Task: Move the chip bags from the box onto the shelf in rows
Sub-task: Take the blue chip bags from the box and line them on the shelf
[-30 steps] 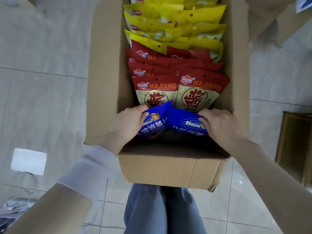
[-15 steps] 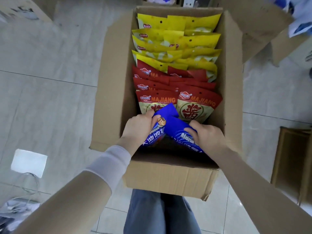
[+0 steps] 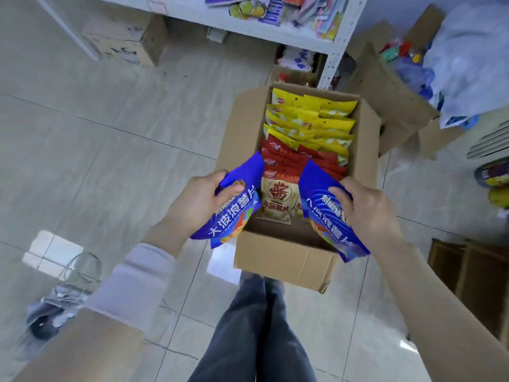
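Two blue chip bags [image 3: 230, 208] with white lettering, red bags [image 3: 289, 161] and yellow bags [image 3: 311, 117] in a brown cardboard box [image 3: 283, 260] on a grey tiled floor [image 3: 82, 133].

White "大波浪薯片" down the blue bag [image 3: 234, 208] at 9 o'clock of the red-and-cream bag [image 3: 279, 197]; thin Latin line beneath, too blurred to read. Same characters on the other blue bag [image 3: 327, 219] at 3 o'clock, partly covered. On the red-and-cream bag, large red "酱" in a ring, part of "MAJIANG" above. Logos on the yellow bags [image 3: 311, 117] at 12 o'clock unreadable.

Box [image 3: 283, 260] btw left hand [image 3: 198, 208] w/ bag [image 3: 237, 216] & right hand [image 3: 371, 213] w/ second bag [image 3: 330, 230]; shelf [image 3: 256, 30] beyond hands.
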